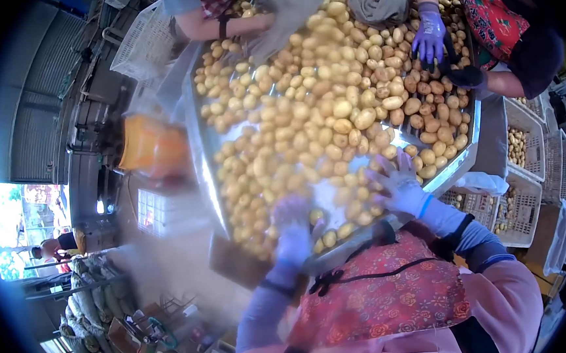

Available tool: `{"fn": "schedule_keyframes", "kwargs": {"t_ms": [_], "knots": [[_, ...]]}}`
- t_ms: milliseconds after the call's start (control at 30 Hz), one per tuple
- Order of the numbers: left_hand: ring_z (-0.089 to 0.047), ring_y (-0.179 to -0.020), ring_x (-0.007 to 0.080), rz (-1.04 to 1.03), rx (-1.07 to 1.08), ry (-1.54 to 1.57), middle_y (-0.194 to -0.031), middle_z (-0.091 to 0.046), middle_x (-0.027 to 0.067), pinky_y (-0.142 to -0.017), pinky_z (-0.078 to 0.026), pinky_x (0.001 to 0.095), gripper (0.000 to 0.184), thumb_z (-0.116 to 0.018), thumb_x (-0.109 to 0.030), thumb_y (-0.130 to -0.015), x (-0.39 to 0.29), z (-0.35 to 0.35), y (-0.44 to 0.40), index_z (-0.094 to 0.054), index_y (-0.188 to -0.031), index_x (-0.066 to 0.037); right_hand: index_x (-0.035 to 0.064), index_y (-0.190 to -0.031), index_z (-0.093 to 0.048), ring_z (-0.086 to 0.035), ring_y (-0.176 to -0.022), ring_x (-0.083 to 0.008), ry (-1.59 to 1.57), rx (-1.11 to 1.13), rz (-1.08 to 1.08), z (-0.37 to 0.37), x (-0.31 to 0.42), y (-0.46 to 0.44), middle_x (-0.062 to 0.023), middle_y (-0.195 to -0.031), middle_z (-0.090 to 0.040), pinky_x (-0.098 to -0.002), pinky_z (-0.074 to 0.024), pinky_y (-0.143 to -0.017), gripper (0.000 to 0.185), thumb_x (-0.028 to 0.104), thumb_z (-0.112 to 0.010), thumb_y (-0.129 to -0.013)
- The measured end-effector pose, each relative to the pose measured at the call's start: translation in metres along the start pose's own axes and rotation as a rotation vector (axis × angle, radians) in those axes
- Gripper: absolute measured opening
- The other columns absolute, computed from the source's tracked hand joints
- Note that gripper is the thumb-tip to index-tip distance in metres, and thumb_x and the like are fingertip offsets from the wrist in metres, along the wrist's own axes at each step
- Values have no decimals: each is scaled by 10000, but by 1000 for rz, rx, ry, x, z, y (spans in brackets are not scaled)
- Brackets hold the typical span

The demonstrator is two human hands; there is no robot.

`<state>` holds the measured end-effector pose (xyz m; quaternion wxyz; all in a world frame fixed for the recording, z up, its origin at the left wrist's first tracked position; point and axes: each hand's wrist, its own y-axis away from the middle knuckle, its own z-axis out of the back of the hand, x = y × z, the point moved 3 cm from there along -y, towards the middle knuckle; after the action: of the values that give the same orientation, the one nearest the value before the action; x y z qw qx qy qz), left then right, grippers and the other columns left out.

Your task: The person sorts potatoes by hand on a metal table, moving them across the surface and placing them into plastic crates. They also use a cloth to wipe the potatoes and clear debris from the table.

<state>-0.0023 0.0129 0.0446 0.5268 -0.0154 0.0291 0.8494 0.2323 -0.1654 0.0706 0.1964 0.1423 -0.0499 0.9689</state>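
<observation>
The right hand (398, 187) has its fingers spread at the potatoes (351, 116); the left hand (292, 228) is blurred, so whether it grips any I cannot tell. Some potatoes lie between the hands, most beyond them on the table (197, 150).

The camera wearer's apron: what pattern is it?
The apron is red with flowers, shown in the head view.

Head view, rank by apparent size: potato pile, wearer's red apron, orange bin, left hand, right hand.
1. Potato pile
2. Wearer's red apron
3. Orange bin
Left hand and right hand: smallest, too alike to rank.
</observation>
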Motion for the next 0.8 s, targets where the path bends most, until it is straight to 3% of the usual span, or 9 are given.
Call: {"fn": "schedule_keyframes", "kwargs": {"t_ms": [133,267,300,367,467,567,700,733,800], "knots": [[-387,-1299,448,-155,-108,167,-1413,-416,253,-1092,-269,588,711,-633,-373,-848,-26,7,-15,-401,-1411,-6,212,-1249,-626,-389,-1302,-386,-41,-179,-28,-5,-32,-14,-82,-1355,-513,-596,-250,-1093,473,321,-688,-793],[-532,-1176,365,-378,-228,278,-1280,-546,198,-940,-464,495,601,-630,-302,-853,-65,-10,-73,-471,-1358,-17,196,-1217,-602,-516,-1179,-324,-140,-163,-225,16,-36,-44,-97,-1272,-552,-475,-407,-996,421,314,-671,-819],[-569,-1130,333,-317,-95,136,-1243,-567,188,-860,-506,465,522,-598,-230,-858,-82,-4,-98,-490,-1329,-32,191,-1226,-581,-535,-1164,-320,-4,-141,-167,6,-40,-54,-118,-1287,-540,-449,-473,-919,426,332,-656,-831],[-599,-1075,333,-309,-262,21,-1237,-564,211,-832,-513,452,482,-570,-205,-861,-93,-17,-139,-497,-1309,-40,178,-1205,-590,-559,-1106,-323,17,-141,-181,-2,-52,-70,-113,-1225,-563,-447,-479,-893,434,294,-685,-797],[-628,-1008,341,-166,296,135,-1212,-570,236,-806,-521,452,465,-551,-191,-869,-112,-8,-181,-492,-1302,-33,175,-1180,-598,-603,-997,-304,13,20,-257,-1,-82,-95,-111,-1146,-594,-425,-502,-825,414,237,-684,-779],[-632,-974,371,-181,351,216,-1184,-583,243,-798,-522,467,480,-547,-201,-877,-113,0,-186,-484,-1314,-13,160,-1061,-637,-647,-908,-288,27,215,-267,26,-60,-111,-87,-1007,-653,-419,-518,-765,269,243,-648,-805],[-601,-1056,395,-132,228,701,-1197,-596,221,-916,-478,481,525,-618,-195,-855,-102,1,-177,-483,-1322,2,153,-856,-711,-666,-787,-303,-25,45,-145,-6,-56,-110,-87,-827,-681,-441,-517,-692,136,218,-599,-817],[-593,-1074,386,-204,40,672,-1203,-595,219,-940,-468,467,512,-633,-173,-840,-91,-30,-173,-503,-1307,-9,159,-806,-720,-671,-783,-291,10,-81,-152,-51,-68,-113,-76,-799,-680,-428,-524,-685,125,201,-602,-812],[-574,-1114,353,-333,-119,777,-1194,-599,201,-985,-454,414,455,-642,-118,-825,-74,-29,-167,-559,-1265,-44,164,-817,-742,-686,-785,-262,218,247,-98,-28,-52,-129,-60,-811,-700,-404,-544,-678,136,178,-619,-761]]}}
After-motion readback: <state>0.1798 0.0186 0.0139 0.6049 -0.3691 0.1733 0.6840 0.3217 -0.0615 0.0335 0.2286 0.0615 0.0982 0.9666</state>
